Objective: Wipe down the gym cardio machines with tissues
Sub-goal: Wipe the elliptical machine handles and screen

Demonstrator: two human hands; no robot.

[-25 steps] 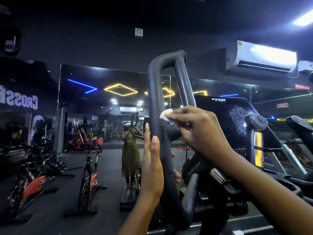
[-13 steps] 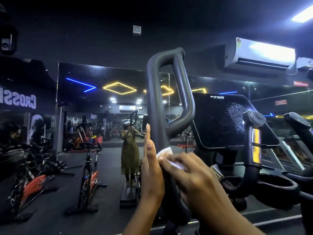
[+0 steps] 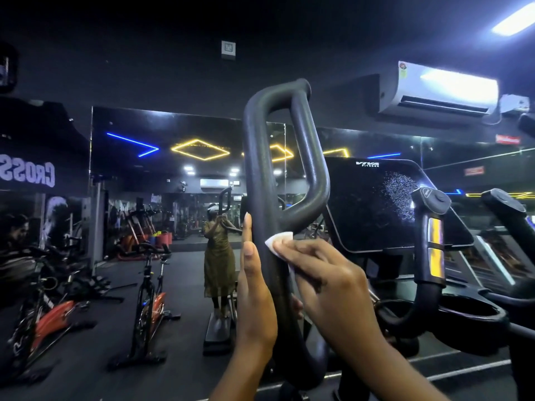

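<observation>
**A:** Hazards, largest item first?

**B:** Item 1, looped handlebar [image 3: 260, 169]. It is probably a swinging arm, so hard rubbing could set it moving if the bracing slips.
Item 2, console screen [image 3: 373, 206]. Droplets speckle its right part, unwiped, and if left they may dry into marks.
Item 3, left hand [image 3: 254, 293]. Fingers are straight, laid flat along the bar's left side, apparently steadying it.
Item 4, right hand [image 3: 330, 282]. Fingers are curled on the tissue [image 3: 279, 240], pressing it to the bar just below where the loop rejoins the stem.
Item 5, the tissue. It is a small wad, likely to shred or slide out on that grainy coating.

**A:** Materials and shapes, same order?

**B:** Handlebar: dark, matt, finely pebbled tube, bent into a tall narrow loop with rounded bends.
Screen: glossy black slab with rounded corners, tilted back.
Tissue: white, soft and folded, with only a curved edge showing beyond the fingertips.
</observation>
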